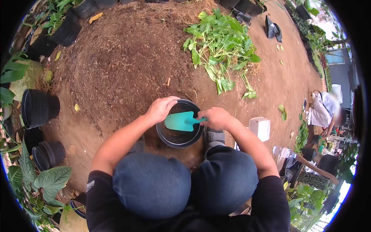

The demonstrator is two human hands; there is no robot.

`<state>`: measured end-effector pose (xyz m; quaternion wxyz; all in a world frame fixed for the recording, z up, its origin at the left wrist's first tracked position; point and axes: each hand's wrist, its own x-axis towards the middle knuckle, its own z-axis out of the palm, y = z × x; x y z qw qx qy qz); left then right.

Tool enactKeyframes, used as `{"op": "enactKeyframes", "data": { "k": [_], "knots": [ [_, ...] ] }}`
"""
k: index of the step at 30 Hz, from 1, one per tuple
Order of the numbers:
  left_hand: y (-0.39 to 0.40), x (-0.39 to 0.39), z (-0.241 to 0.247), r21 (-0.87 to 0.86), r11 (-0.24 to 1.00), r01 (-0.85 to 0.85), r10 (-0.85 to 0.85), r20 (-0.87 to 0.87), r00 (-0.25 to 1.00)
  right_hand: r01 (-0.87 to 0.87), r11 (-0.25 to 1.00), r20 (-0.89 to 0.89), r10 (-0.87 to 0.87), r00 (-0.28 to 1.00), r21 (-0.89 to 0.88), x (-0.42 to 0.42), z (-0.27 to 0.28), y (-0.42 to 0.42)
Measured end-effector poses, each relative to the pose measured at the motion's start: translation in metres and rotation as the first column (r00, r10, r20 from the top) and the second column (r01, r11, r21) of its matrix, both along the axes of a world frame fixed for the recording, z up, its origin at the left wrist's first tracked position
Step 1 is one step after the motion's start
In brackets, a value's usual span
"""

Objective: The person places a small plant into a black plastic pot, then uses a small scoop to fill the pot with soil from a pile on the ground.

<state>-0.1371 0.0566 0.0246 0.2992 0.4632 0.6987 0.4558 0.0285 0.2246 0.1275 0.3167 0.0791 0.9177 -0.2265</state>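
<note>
My left hand (161, 109) grips the upper left rim of a round black plastic pot (180, 142), which stands on the soil in front of my feet. The handle of a turquoise hand trowel (180, 121) is in my right hand (216, 118), at the pot's right rim. The trowel's blade lies across the pot's opening, pointing left. Some brown soil shows inside the pot around the blade; the blade hides the rest. Beyond the pot spreads a broad mound of loose brown soil (124, 58).
Uprooted leafy green plants (223, 43) lie at the mound's right. Stacked black pots (43, 108) stand at left. A whitish plastic container (259, 129) and a plastic bottle (284, 152) are to the right. Another person (321, 110) is at the far right.
</note>
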Motion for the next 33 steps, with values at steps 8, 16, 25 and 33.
{"op": "enactKeyframes", "data": {
  "k": [8,16,25,33],
  "knots": [
    [-0.007,0.01,-0.001,-0.115,0.991,-0.071,0.058,-0.111,0.992,-0.103,0.994,0.004,0.103,0.995,0.042,-0.004,0.004,0.001],
    [-0.014,0.005,0.019,-0.247,0.964,-0.098,0.053,-0.18,0.982,-0.044,0.993,-0.004,0.045,0.999,0.11,0.006,0.024,-0.003],
    [-0.041,0.004,0.023,-0.368,0.911,-0.185,0.114,-0.207,0.972,0.469,0.853,-0.017,-0.485,0.874,-0.231,0.099,0.074,0.027],
    [-0.072,0.003,0.015,-0.38,0.917,0.124,-0.041,0.22,0.975,0.705,0.512,0.103,-0.769,0.631,-0.491,0.11,0.061,0.029]
  ]
}}
